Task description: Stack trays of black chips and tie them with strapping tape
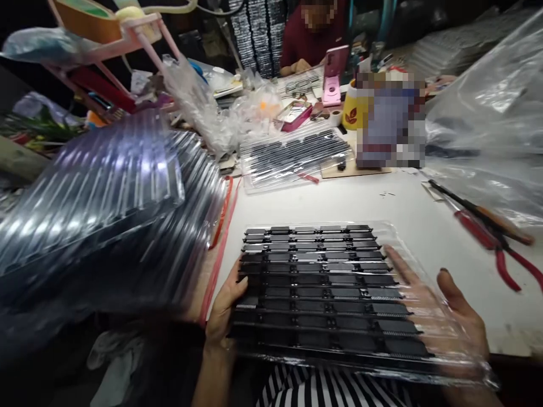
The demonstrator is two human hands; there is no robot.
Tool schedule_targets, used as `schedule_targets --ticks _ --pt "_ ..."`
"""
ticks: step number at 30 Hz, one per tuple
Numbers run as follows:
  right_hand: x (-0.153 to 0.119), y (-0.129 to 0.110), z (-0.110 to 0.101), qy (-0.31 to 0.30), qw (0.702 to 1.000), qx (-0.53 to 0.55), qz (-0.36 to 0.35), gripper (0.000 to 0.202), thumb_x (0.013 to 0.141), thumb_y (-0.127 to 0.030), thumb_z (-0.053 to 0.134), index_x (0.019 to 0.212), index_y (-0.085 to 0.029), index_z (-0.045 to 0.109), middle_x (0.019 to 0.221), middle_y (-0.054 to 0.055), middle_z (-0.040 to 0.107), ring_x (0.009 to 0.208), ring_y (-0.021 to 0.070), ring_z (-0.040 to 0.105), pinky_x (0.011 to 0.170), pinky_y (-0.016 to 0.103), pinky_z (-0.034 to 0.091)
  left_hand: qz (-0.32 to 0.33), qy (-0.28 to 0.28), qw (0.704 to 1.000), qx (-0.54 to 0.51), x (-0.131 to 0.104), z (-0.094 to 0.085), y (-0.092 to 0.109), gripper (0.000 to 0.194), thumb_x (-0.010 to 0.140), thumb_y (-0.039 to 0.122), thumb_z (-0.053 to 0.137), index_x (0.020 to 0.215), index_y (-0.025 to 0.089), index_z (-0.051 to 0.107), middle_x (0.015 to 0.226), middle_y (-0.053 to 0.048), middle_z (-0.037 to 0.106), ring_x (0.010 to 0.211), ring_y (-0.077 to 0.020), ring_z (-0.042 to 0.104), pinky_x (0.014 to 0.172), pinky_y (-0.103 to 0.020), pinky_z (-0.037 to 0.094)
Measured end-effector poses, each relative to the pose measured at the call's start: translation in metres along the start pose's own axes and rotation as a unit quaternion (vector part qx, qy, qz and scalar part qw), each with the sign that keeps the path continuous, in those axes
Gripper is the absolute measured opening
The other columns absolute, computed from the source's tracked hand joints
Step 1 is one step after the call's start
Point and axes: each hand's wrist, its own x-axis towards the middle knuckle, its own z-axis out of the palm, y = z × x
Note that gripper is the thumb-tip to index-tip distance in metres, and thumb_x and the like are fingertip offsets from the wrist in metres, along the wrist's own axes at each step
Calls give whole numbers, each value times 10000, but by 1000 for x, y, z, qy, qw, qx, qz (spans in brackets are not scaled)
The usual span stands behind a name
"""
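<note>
In the head view, the step in hand looks like handling a tray point(392, 233) of black parts point(311, 308), held at lower centre of the frame over the near part of the table point(288, 206). The left hand point(223, 302) grips its left edge, thumb on top; the right hand point(469, 325) holds the right side, fingers showing through the clear plastic beneath, thumb standing just outside the edge. The tray thus lies between the two hands; whether its far edge touches the table I cannot tell. Any move from here would, I judge, call for level, even support, as the parts could slip in their rows.
</note>
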Motion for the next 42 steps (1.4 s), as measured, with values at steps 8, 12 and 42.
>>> schedule_targets --ticks 8,12,42 --pt "2 -6 0 30 998 -37 35 548 846 -573 463 1342 -340 433 1203 65 597 1017 254 614 910 445 473 -11 -22 1000 -16 3 -6 4 539 857 140 490 1372 225 356 1182 -80 608 1022 -219 612 966 -368 415" --pt "3 -1 5 38 999 -34 18 568 843 -569 471 1361 -346 400 1275 50 543 1074 250 581 919 418 469 -24 -14 1000 -8 3 -4 6 514 852 160 510 1350 207 389 1149 -84 628 972 -218 634 937 -360 433" --pt "8 -12 9 -84 995 -42 22 438 960 -425 311 1321 -238 474 1157 56 630 1034 202 606 957 388 447 -8 86 996 -23 4 -26 2 507 767 67 556 1238 253 548 948 -11 716 904 -205 668 912 -319 495"
